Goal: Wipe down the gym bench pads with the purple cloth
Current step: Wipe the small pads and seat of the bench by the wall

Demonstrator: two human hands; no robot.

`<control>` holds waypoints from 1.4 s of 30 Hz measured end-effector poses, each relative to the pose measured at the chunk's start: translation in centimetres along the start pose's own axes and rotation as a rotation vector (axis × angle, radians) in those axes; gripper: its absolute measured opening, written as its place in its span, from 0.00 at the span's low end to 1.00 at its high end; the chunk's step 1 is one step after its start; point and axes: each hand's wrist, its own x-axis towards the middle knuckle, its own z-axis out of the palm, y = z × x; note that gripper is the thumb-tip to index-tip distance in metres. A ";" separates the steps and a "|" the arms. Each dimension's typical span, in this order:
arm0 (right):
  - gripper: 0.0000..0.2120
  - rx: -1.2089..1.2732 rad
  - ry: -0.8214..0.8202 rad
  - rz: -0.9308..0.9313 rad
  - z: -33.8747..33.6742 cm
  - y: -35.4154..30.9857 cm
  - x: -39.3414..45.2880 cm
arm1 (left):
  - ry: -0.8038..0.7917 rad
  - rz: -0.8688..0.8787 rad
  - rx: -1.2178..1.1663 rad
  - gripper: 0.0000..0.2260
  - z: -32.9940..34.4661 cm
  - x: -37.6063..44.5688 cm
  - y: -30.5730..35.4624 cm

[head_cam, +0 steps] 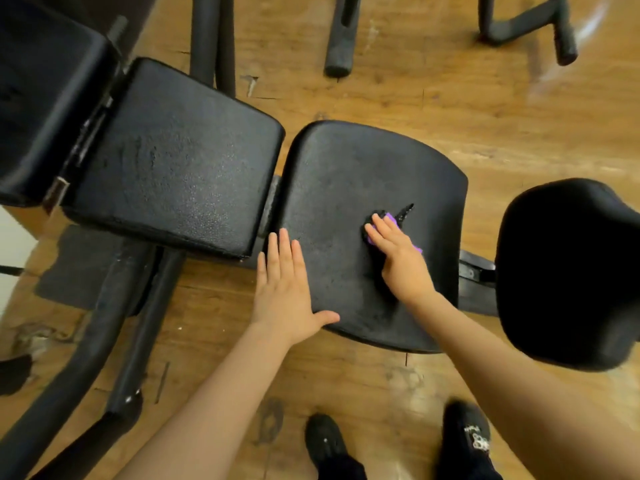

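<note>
On a worn wooden gym floor [450,109], the right hand [401,261] pressed flat-fingered on the purple cloth [391,220] at the seat pad's [346,174] right-centre. The left hand [285,289] rested open on its near-left edge, nearer the unwiped stretch lying leftward toward the back pad [180,168].

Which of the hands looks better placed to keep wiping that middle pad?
The right hand: it already presses the purple cloth on the middle pad. The left hand lies flat and empty at that pad's near edge.
</note>
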 end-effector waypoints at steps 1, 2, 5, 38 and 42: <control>0.34 -0.009 0.007 0.086 -0.5 1.6 -0.3 | -0.006 -0.001 0.001 0.58 0.0 0.0 0.0; 0.34 -0.011 0.012 0.161 -0.8 3.0 -0.6 | -0.011 -0.001 0.006 0.58 0.1 0.1 0.1; 0.34 0.072 0.036 0.421 -1.6 6.5 -1.5 | -0.018 -0.009 0.007 0.58 0.1 0.2 0.2; 0.28 0.185 0.174 0.321 0.5 5.3 -3.8 | -0.082 -0.048 0.036 0.57 -0.2 0.6 0.7; 0.27 0.314 0.205 0.676 -0.4 6.8 -4.1 | -0.080 -0.051 0.039 0.57 -0.2 0.6 0.7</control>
